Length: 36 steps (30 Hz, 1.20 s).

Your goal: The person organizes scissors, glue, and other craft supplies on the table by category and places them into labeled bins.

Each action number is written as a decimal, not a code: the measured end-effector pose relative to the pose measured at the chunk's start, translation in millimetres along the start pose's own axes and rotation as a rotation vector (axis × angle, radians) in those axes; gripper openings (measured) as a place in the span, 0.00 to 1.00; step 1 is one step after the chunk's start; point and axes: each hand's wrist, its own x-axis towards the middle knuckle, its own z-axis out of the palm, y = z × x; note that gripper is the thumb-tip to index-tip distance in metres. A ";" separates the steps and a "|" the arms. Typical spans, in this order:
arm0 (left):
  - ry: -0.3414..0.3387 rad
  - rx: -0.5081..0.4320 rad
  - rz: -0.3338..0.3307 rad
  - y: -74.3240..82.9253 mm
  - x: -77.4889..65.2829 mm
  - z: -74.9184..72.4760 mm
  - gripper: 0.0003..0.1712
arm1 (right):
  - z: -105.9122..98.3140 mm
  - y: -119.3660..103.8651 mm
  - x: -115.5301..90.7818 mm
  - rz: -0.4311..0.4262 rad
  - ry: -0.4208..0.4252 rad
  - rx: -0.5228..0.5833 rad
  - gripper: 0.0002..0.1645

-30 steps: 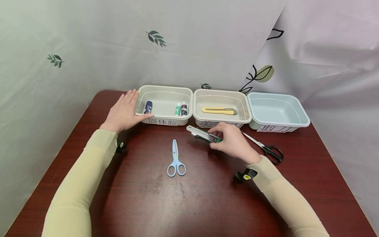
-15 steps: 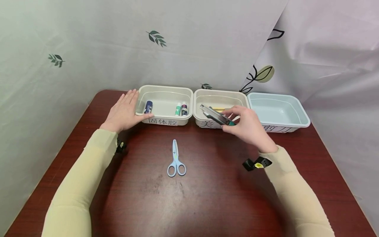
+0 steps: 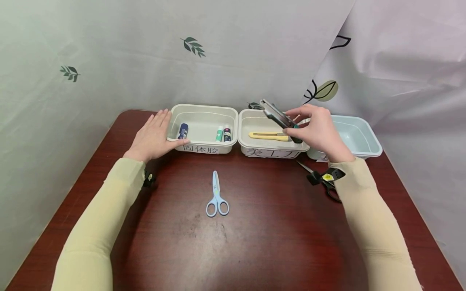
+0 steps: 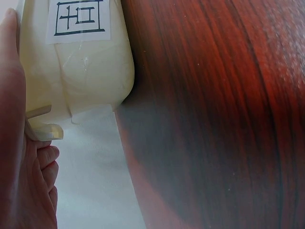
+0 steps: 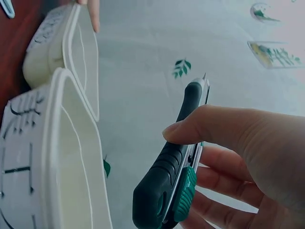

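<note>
Supervisor: Largest items first.

Inspector: The table (image 3: 255, 242) extended beneath the left hand (image 3: 151, 137) and the right hand (image 3: 317, 128). Three boxes stood in a row: the left box (image 3: 204, 144) at the left fingers, the middle box (image 3: 255, 146) below the right fingers, the blue box (image 3: 353, 135) just to their right.

Supervisor: State of the fingers?

Inspector: The left fingers lay extended on the left box's end, thumb along its front rim, gripping nothing. The right thumb and fingers were pinched, parted only by a handle.

Supervisor: Smaller items?

Inspector: Black scissors (image 3: 330, 192) lay on the near side of the right fingers, partly hidden; pale-blue scissors (image 3: 217, 195) lay between the hands, nearer than both. The right fingers held the black-and-green cutter (image 5: 167, 176); a yellow cutter (image 3: 268, 136) lay in the middle box beneath. Three glue sticks (image 3: 227, 133) sat right of the left fingers.

Supervisor: Changes?

Inspector: The held cutter had risen from in front of the middle box to above it. In my judgement, it had cleared the rim but remained unreleased.
</note>
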 end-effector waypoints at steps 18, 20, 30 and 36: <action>-0.001 -0.001 0.003 0.1 0.1 -1.6 0.69 | 18.5 38.3 45.7 0.054 -0.159 -0.073 0.25; -0.002 0.000 0.002 0.3 -0.4 -2.1 0.69 | 24.1 42.6 48.2 0.064 -0.195 -0.081 0.26; 0.001 0.003 0.005 0.5 -1.4 -1.1 0.69 | 56.7 65.7 49.4 0.052 -0.300 -0.163 0.26; 0.005 0.007 0.008 0.2 -1.1 -0.6 0.69 | 69.6 77.2 47.3 0.049 -0.384 -0.185 0.25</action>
